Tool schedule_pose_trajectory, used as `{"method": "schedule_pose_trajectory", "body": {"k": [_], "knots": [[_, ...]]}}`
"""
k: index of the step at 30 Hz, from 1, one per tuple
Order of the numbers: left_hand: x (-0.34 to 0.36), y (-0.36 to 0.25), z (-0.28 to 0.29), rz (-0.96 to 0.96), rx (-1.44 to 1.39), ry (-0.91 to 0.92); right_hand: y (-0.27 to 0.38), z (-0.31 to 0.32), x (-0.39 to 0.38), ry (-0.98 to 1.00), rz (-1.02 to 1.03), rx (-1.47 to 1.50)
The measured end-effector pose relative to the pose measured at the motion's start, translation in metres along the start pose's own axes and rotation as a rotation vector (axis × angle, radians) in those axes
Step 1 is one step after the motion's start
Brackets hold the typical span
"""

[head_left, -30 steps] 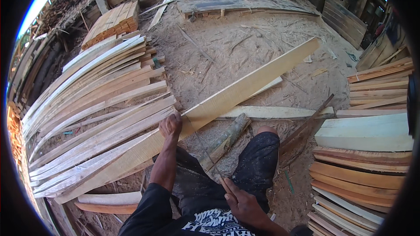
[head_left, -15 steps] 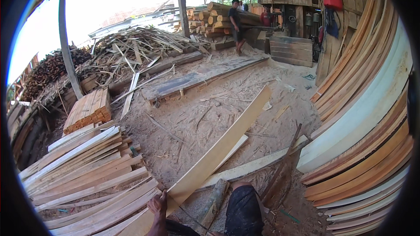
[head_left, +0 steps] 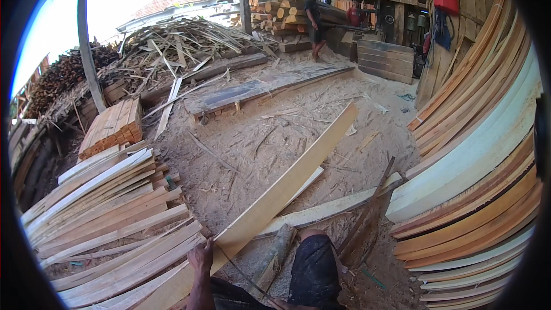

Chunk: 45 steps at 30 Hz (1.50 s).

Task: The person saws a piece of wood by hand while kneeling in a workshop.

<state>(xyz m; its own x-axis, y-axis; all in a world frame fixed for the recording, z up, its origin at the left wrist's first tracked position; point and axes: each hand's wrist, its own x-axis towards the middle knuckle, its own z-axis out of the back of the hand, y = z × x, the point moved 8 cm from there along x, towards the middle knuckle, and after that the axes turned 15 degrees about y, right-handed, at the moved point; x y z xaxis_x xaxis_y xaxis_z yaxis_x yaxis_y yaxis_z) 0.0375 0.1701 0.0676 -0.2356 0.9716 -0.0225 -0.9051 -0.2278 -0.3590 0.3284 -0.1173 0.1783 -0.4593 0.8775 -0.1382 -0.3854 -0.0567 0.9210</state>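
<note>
A long pale wooden board (head_left: 287,181) slants from the lower left up toward the middle, over my lap. My left hand (head_left: 201,255) is closed at its left edge, fingers wrapped there. From beside this hand a thin dark strip (head_left: 244,274) runs down across the board toward the lower edge; its kind is unclear. At that edge, near the strip's lower end, only a sliver of my right hand (head_left: 294,306) shows, and its fingers are hidden. My knee in dark shorts (head_left: 313,270) is right of the board.
Sawn planks (head_left: 132,218) lie stacked at left, beside a block of bundled lumber (head_left: 112,129). Long boards (head_left: 465,161) line the right. A short log (head_left: 278,258) and a dark bar (head_left: 367,206) lie near my knee. Further off, a person (head_left: 314,23) stands by logs (head_left: 290,8).
The view has shifted slightly. My left hand stays at the board's edge. A sliver of my right hand has come into view at the lower edge.
</note>
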Motion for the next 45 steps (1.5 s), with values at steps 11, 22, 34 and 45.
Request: {"method": "schedule_pose_trajectory", "body": {"k": [11, 22, 34, 45], "knots": [[-0.006, 0.0, 0.0, 0.078, -0.055, 0.122, 0.013, -0.009, -0.008, 0.06, -0.058, -0.149], [-0.002, -0.002, 0.006, -0.046, -0.014, -0.073, 0.069, 0.026, 0.017, 0.018, 0.117, -0.123], [-0.017, -0.019, 0.018, -0.135, -0.011, -0.006, 0.058, 0.011, 0.008, 0.081, 0.027, -0.119], [-0.014, -0.035, 0.003, -0.272, -0.11, 0.323, 0.036, 0.017, -0.006, -0.051, 0.044, -0.129]]}}
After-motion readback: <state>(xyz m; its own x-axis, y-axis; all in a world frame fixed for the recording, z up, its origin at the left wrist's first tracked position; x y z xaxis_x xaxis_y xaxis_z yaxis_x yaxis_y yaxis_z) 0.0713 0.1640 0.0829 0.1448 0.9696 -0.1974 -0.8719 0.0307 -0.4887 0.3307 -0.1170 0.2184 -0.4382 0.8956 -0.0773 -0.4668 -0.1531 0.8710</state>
